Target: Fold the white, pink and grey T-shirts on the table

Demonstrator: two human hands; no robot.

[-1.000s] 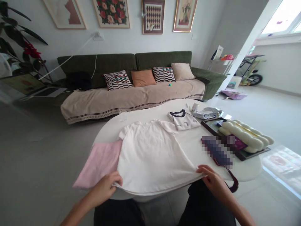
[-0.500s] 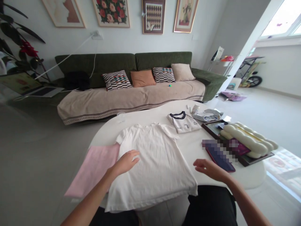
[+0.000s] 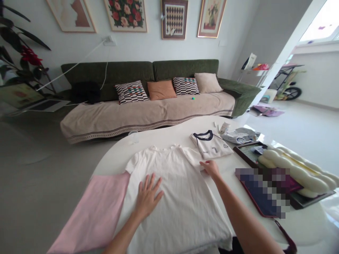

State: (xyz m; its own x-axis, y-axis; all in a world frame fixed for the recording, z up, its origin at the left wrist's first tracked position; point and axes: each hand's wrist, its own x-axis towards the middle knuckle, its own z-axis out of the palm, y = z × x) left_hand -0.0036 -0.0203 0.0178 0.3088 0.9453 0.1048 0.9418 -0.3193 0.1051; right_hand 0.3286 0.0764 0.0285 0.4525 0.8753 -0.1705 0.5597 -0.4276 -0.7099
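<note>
Across the upper middle of your frame stands a green sofa [image 3: 103, 76] with a beige throw [image 3: 159, 111] over its seat. You see two checkered cushions [image 3: 131, 92], an orange-brown cushion [image 3: 161, 90] and a cream cushion [image 3: 208, 83] on it, and framed pictures [image 3: 125, 16] along your top edge. At your upper left, a plant [image 3: 13, 38] rises behind an open laptop [image 3: 47, 104]. Toward your right, a puffy cream object [image 3: 299, 167] lies in a dark tray [image 3: 312, 201]; just left is a partly pixelated navy item [image 3: 255, 193]. A crumpled silvery packet [image 3: 241, 135] rests beyond on the tabletop [image 3: 116, 157].
</note>
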